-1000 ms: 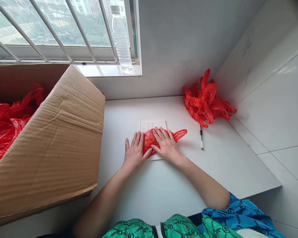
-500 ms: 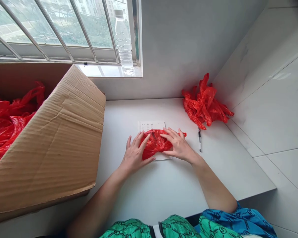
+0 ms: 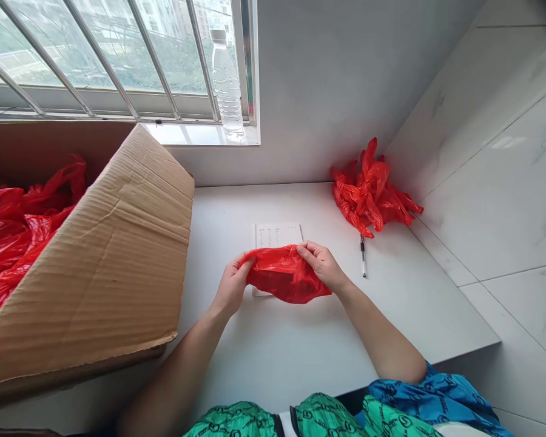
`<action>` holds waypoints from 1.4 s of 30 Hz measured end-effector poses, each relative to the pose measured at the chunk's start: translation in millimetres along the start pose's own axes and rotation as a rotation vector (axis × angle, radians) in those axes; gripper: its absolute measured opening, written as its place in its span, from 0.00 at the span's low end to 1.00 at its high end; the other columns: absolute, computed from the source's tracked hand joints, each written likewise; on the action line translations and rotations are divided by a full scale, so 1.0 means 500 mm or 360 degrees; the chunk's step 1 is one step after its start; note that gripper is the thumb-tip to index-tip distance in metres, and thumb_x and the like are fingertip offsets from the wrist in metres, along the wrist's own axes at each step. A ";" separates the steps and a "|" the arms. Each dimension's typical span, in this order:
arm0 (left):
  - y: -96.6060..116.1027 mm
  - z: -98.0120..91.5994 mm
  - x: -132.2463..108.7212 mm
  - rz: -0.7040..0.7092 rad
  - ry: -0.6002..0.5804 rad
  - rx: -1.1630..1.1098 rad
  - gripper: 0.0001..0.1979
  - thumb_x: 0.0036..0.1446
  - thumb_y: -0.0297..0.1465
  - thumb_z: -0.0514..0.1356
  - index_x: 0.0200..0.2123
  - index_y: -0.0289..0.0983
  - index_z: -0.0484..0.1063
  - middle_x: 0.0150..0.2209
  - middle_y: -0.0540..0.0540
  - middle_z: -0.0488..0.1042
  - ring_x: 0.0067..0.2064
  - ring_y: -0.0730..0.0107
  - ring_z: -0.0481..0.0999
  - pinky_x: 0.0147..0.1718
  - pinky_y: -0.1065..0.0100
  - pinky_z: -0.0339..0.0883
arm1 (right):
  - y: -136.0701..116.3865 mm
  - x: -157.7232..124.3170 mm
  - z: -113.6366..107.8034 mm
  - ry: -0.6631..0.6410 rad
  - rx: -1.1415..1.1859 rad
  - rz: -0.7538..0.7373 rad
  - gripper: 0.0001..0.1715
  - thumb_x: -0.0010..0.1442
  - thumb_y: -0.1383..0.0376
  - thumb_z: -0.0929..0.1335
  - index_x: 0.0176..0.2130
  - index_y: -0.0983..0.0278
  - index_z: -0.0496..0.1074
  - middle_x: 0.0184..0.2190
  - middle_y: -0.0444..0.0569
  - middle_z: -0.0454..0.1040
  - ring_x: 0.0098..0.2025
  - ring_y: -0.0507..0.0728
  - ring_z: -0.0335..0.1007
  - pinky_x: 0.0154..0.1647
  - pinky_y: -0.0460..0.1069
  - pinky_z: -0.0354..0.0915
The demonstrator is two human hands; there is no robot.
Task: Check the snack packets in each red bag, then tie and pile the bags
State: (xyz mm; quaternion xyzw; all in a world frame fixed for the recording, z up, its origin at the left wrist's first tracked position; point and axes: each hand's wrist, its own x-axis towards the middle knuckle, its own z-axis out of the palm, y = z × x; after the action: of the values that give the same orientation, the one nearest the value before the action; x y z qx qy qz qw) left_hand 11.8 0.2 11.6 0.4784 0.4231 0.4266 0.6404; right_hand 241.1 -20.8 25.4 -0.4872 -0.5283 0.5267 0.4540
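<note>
Red plastic bag (image 3: 286,276) lifted off notepaper (image 3: 277,235) — left hand (image 3: 231,286), right hand (image 3: 322,266) grip it — pen (image 3: 363,256), cardboard box (image 3: 104,255) nearby

Landmark: a paper sheet (image 3: 277,234) on the counter (image 3: 273,346). Left of the sheet, a cardboard box (image 3: 91,261) stands on the counter with loose plastic bags (image 3: 13,237) inside; to its right lie a pen (image 3: 363,256) and, farther right and behind the pen, a heap of plastic bags (image 3: 370,191). Behind the sheet, a windowsill (image 3: 195,135) carries a water bottle (image 3: 226,82); over the sheet's near edge, a single plastic bag (image 3: 284,276) is held between the left hand (image 3: 231,285) and the right hand (image 3: 322,266).
</note>
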 end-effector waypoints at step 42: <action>0.016 0.067 0.023 0.1086 0.0108 0.2109 0.15 0.68 0.39 0.52 0.50 0.43 0.75 0.56 0.45 0.73 0.57 0.59 0.70 0.61 0.54 0.54 | 0.000 -0.007 -0.086 0.0193 -0.1478 -0.0107 0.17 0.61 0.48 0.67 0.37 0.58 0.69 0.34 0.42 0.76 0.30 0.53 0.70 0.32 0.48 0.59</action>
State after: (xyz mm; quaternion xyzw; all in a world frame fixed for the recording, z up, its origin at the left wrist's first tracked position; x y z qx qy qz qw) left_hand 45.6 4.1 23.9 0.8556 0.4390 0.2718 0.0365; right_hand 284.1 -19.1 27.0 -0.6512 -0.6961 0.1902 0.2348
